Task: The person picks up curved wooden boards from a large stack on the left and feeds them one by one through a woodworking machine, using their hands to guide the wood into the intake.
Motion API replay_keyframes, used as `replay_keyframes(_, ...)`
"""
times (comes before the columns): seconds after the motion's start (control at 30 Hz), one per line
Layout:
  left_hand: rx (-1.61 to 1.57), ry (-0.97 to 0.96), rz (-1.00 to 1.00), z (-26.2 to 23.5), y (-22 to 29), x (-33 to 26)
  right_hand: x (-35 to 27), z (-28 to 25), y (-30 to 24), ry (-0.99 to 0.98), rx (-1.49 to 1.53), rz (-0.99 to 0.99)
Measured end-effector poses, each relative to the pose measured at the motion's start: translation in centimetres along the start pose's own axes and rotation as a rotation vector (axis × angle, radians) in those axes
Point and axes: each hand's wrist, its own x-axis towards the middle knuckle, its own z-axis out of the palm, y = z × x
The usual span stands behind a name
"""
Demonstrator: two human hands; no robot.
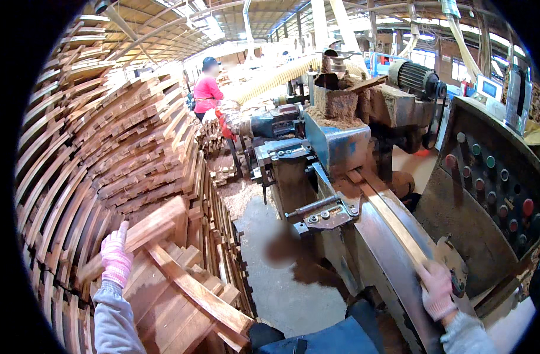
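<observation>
Our left hand (116, 257) has its grip closed round a wood strip (141, 232) lying atop the stack (128, 159) at our left. Our right hand (437, 289) presses flat, fingers loosely curled, on the near end of a long strip (394, 219) lying on the machine (341, 147) bed, beside the control panel (494, 183). Another person (207, 91) stands beyond.
</observation>
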Motion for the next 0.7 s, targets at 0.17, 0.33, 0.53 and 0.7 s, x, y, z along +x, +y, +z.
replay_keyframes(0.17,0.029,0.334,0.527,-10.2,9.3,-2.8,10.2,9.7,1.5,-0.044,0.026,0.001)
replay_keyframes(0.33,-0.002,0.254,0.980,-16.0,24.9,-2.1,14.4,10.9,0.0,0.028,0.372,0.056)
replay_keyframes(0.53,-0.156,0.465,1.290,-18.5,41.9,-6.9,7.6,-2.8,-12.2,-0.196,0.605,-0.071)
replay_keyframes(0.7,-0.536,0.821,1.306,-21.4,45.3,-9.0,-5.2,-6.7,-7.2,-0.058,0.289,0.150)
